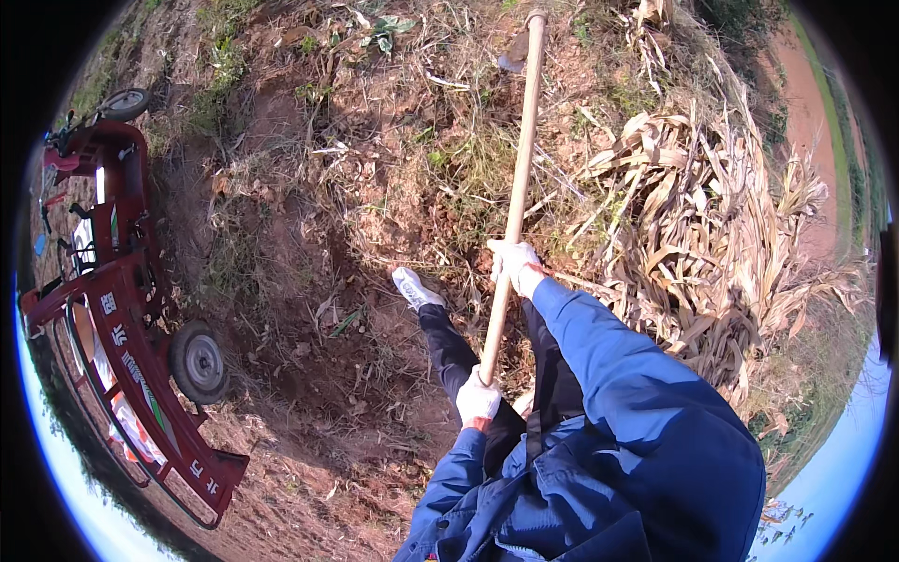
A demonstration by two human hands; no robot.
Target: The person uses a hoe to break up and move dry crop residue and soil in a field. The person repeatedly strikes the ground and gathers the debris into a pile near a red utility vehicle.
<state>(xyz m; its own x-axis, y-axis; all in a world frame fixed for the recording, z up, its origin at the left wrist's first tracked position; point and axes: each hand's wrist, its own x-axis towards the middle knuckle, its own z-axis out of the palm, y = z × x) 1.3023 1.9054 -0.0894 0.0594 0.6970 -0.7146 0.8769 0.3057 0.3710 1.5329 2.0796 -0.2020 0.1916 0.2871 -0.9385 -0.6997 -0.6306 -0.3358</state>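
Note:
Both hands wear white gloves and hold the long wooden handle of a hoe (523, 161). My left hand (479, 399) is closed round the handle's lower end, close to my thigh. Farther up the handle, my right hand (515, 263) grips it in front of my knees. The handle runs away from me to the top of the view, where the metal blade (515, 53) is partly visible beside its far end, near dry grass and soil. Reddish soil (379, 232) with weeds and straw lies before my feet; a white shoe (417, 288) stands on it.
A large heap of dry corn stalks (688, 232) lies close on the right. On the left stands a red cargo tricycle (133, 351) with bags in its bed. Low weeds (225, 67) grow at the upper left, and a dirt road (808, 126) runs beyond the stalks.

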